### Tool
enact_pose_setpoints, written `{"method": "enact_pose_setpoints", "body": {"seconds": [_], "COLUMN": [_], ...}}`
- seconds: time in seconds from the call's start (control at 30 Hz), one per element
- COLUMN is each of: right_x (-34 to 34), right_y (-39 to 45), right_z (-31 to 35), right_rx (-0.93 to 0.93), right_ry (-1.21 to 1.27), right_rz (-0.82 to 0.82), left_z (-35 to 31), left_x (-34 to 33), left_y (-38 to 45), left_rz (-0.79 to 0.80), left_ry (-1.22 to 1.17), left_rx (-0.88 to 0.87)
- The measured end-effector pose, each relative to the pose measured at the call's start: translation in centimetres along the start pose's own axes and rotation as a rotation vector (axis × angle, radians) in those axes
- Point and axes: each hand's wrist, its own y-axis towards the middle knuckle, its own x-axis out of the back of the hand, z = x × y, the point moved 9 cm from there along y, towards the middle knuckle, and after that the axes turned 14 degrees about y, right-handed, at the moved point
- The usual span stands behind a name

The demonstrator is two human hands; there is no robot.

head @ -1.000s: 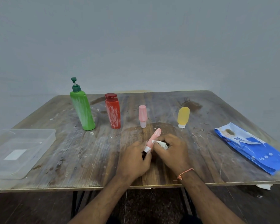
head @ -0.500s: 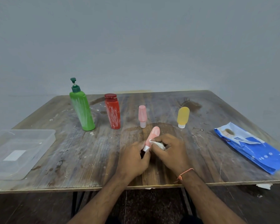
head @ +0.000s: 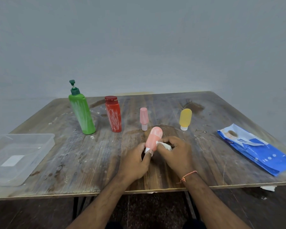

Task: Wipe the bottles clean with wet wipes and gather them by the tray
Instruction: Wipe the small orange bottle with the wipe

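Observation:
My left hand (head: 135, 164) pinches the white cap end of a small pink bottle (head: 153, 138), which tilts up and away over the table's near middle. My right hand (head: 175, 154) holds a crumpled white wet wipe (head: 163, 145) against the bottle's right side. Behind stand a row of bottles: a tall green pump bottle (head: 82, 113) and a red bottle (head: 114, 114), both streaked white, a slim pink bottle (head: 143, 118) and a yellow bottle (head: 185, 118), each on its cap. A clear plastic tray (head: 45, 142) sits at the left edge.
A blue pack of wet wipes (head: 256, 149) lies at the table's right side. The wooden table (head: 56, 162) is stained and speckled with white bits. A grey wall rises behind the far edge. A white scrap (head: 269, 188) lies below the right front edge.
The pink bottle in my left hand has tipped more upright and turned, showing more of its body. My right hand's wipe has shifted along its side. The other bottles stand as before.

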Motion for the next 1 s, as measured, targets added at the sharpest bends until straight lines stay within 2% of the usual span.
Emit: {"method": "enact_pose_setpoints", "body": {"seconds": [0.1, 0.27, 0.47, 0.63, 0.83, 1.0], "right_x": [0.6, -0.1, 1.3, 0.8, 1.6, 1.0], "right_y": [0.2, 0.0, 0.3, 0.2, 0.3, 0.2], "right_z": [-0.3, 0.1, -1.0, -0.9, -1.8, -1.3], "right_rx": [-0.018, -0.009, -0.115, -0.114, -0.174, -0.136], "right_ry": [0.016, 0.045, 0.097, 0.117, 0.142, 0.107], "right_rz": [-0.07, 0.002, -0.142, -0.078, -0.172, -0.094], "left_z": [-0.1, 0.1, -0.1, 0.2, -0.2, 0.0], "left_x": [0.0, 0.0, -0.3, -0.4, -0.7, -0.5], "left_y": [0.0, 0.0, 0.0, -0.1, -0.1, -0.2], "left_rz": [0.006, 0.008, 0.047, 0.044, 0.072, 0.048], "left_ry": [0.034, 0.003, 0.027, 0.01, 0.053, 0.03], "left_rx": [-0.005, 0.019, -0.006, 0.006, -0.021, -0.015]}}
